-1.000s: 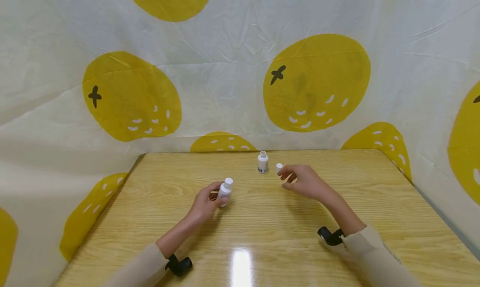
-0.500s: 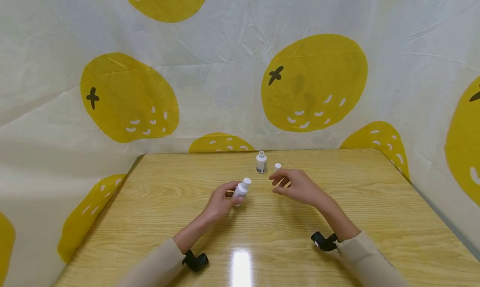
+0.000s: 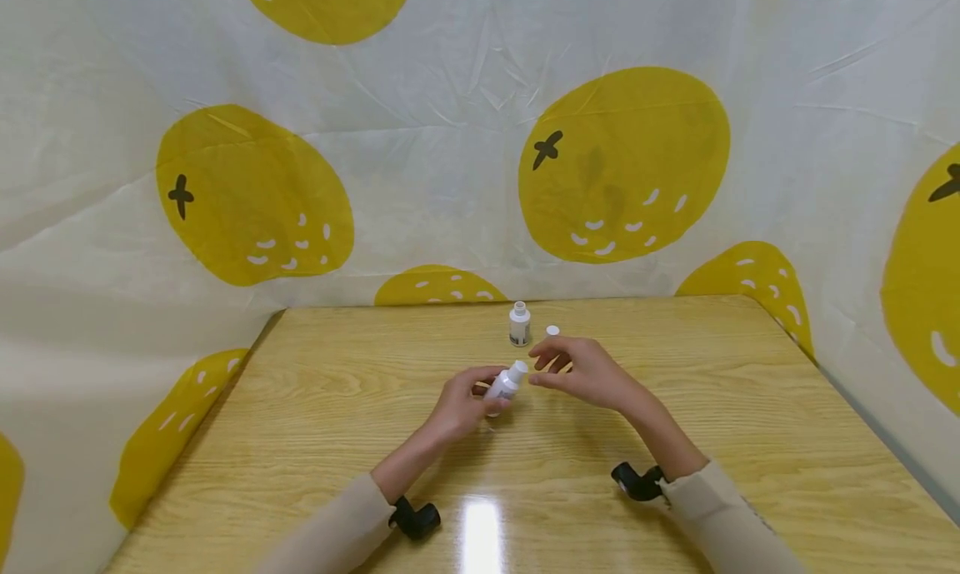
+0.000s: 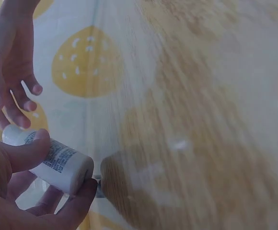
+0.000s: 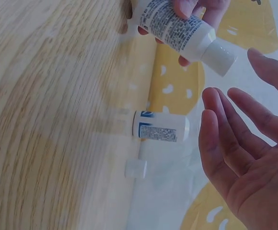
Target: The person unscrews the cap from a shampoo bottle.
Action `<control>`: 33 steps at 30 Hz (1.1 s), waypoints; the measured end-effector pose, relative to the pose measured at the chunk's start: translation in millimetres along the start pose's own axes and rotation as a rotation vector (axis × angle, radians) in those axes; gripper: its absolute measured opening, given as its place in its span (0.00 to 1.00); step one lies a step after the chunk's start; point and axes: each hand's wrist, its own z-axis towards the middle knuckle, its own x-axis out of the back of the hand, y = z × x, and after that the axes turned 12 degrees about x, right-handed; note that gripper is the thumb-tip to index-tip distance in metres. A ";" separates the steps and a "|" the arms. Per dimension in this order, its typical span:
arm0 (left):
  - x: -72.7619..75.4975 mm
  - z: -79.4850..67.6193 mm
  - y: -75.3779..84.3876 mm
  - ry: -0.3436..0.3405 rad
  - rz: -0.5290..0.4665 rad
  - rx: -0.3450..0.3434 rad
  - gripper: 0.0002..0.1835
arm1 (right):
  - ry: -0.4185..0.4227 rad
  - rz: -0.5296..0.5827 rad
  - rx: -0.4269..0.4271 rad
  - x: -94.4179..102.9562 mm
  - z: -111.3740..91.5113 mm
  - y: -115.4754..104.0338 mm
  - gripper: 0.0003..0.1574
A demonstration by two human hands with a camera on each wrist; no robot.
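My left hand (image 3: 459, 406) grips a white capped bottle (image 3: 504, 386) by its body, tilted with the cap toward my right hand. Fine print covers the bottle's label in both wrist views. My right hand (image 3: 581, 372) holds nothing; its fingers are parted and bent a little, and the fingertips are close to the white cap (image 5: 219, 57) of the held bottle. Behind the hands a second white bottle (image 3: 519, 324) stands upright on the table with its neck uncovered. A loose white cap (image 5: 136, 168) sits beside that bottle, partly hidden by my right hand in the head view.
The wooden table (image 3: 337, 441) ends at the back against a hanging cloth (image 3: 435, 182) printed with yellow fruit, which also encloses the sides. Each wrist carries a small black camera, such as the right wrist camera (image 3: 636, 481).
My left hand has carried the capped bottle rightward and tilted it further. My right hand has shifted left from near the loose cap toward the held bottle.
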 end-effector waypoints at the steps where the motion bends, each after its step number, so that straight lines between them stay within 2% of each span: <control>1: -0.9 0.1 0.7 0.002 0.005 -0.002 0.24 | 0.003 0.000 -0.003 -0.7 0.2 0.0 0.25; 12: -8.0 -1.0 4.1 -0.006 0.011 -0.028 0.24 | 0.025 -0.021 -0.030 -8.8 3.1 0.2 0.19; 20: -10.4 -1.9 3.4 0.014 0.035 -0.037 0.25 | 0.023 -0.029 -0.035 -10.3 3.5 -0.6 0.14; 33: -11.4 0.4 4.5 0.024 0.066 -0.038 0.24 | 0.021 -0.025 -0.047 -12.3 4.5 -1.5 0.12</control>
